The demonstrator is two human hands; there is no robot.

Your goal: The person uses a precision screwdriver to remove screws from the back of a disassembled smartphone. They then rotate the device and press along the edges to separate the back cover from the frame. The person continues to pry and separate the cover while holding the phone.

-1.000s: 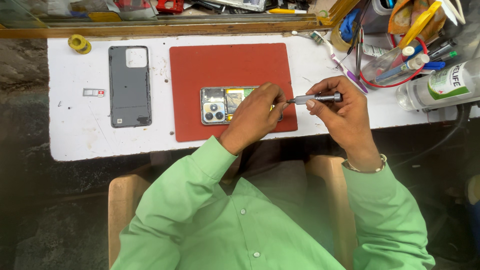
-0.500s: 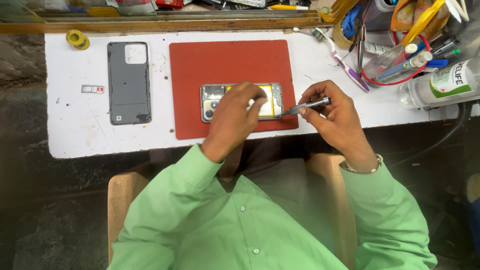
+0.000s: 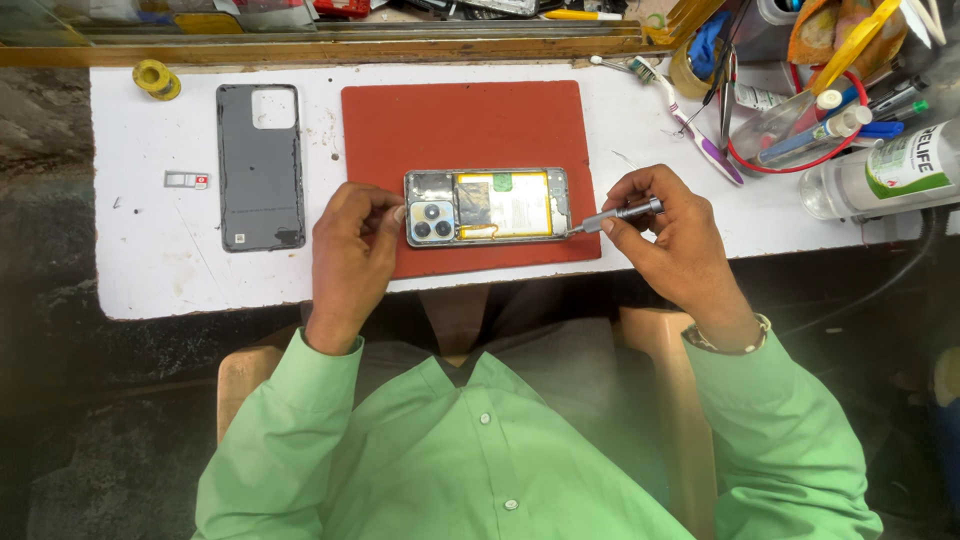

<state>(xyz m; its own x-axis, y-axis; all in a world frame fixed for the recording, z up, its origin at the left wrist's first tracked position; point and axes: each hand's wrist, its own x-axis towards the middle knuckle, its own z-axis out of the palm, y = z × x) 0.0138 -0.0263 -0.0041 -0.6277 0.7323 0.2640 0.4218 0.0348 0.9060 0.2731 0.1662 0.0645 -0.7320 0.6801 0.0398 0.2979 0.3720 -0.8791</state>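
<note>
The opened phone (image 3: 488, 207) lay flat on the red mat (image 3: 460, 120), near the mat's front edge, with its long axis running left to right across the white surface (image 3: 150, 270). Its camera end pointed to the person's left and its bottom end to the right. The back cover was off — inside showed a yellowish battery area with a dark patch on it, a small green part at the top edge, and a silver camera block with three lenses.

The left hand (image 3: 350, 255) rested at the camera end, its fingers (image 3: 385, 212) narrow and touching the phone's frame. The right hand (image 3: 675, 235) held a thin metal screwdriver (image 3: 615, 214), the fingers closed around its handle; the tool lay almost level, with its tip at the right end of the phone.

The grey back cover (image 3: 260, 167) lay well apart to the left — its long axis went front to back, with the camera cut-out away from the person.
</note>
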